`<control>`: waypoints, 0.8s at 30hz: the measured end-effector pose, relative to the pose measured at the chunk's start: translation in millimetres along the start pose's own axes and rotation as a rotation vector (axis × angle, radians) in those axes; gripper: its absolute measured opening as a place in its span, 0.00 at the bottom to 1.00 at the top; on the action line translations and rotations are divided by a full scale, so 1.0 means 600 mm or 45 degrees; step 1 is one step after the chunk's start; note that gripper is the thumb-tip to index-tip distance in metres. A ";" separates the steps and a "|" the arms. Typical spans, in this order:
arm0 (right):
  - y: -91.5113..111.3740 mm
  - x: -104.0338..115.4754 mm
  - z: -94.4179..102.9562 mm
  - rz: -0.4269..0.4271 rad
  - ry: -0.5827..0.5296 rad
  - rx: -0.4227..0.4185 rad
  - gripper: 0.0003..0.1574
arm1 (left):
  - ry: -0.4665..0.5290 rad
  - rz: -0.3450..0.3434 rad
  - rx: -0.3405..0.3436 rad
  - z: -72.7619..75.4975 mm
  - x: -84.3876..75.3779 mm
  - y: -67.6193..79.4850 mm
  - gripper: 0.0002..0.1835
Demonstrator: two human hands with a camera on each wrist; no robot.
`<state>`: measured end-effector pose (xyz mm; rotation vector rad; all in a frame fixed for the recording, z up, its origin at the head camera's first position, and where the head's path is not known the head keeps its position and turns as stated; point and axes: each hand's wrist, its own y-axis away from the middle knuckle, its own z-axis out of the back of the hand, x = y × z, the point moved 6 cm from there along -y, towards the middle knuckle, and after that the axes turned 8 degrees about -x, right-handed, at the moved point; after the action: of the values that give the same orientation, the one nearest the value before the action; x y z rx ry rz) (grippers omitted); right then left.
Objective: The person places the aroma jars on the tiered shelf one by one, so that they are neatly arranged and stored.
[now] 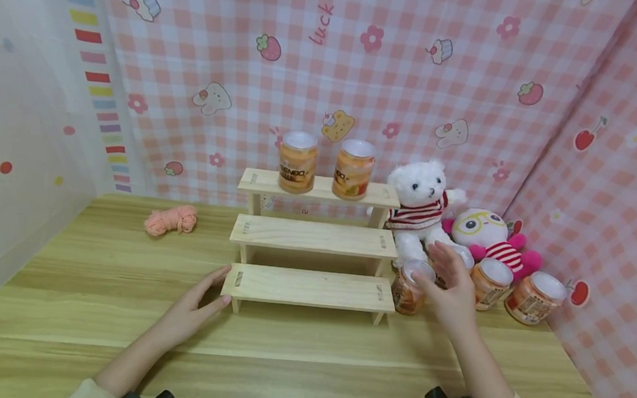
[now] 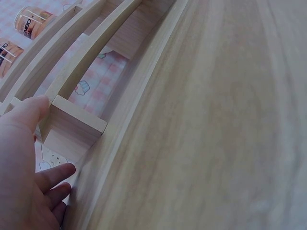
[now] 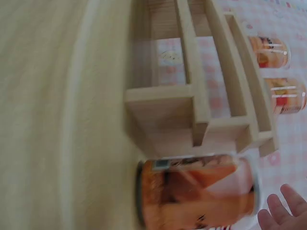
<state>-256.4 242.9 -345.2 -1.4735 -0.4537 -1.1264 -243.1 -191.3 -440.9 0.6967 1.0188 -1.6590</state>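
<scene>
1. Left hand (image 1: 191, 313), fingers parted, gripping nothing, touches the one rack's (image 1: 316, 236) lower front-left corner
2. Right hand (image 1: 452, 295), fingers extended, empty, hovers by four cans (image 1: 492, 286) between rack and the table's (image 1: 306, 371) right edge
3. Two more cans (image 1: 297, 163) stand on the top shelf (image 1: 323, 188)

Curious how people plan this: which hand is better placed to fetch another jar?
Probably the right hand: it is near the orange-labelled jar beside the three-tier wooden stand. The left hand is at the stand's opposite end.
</scene>
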 end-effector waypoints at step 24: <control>0.027 -0.103 0.003 -0.244 -0.036 0.158 0.44 | 0.003 -0.017 0.007 0.001 -0.003 0.001 0.33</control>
<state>-271.2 259.5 -405.2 -1.3604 -0.6845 -1.2063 -242.2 -191.0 -439.3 0.6972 1.0230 -1.6732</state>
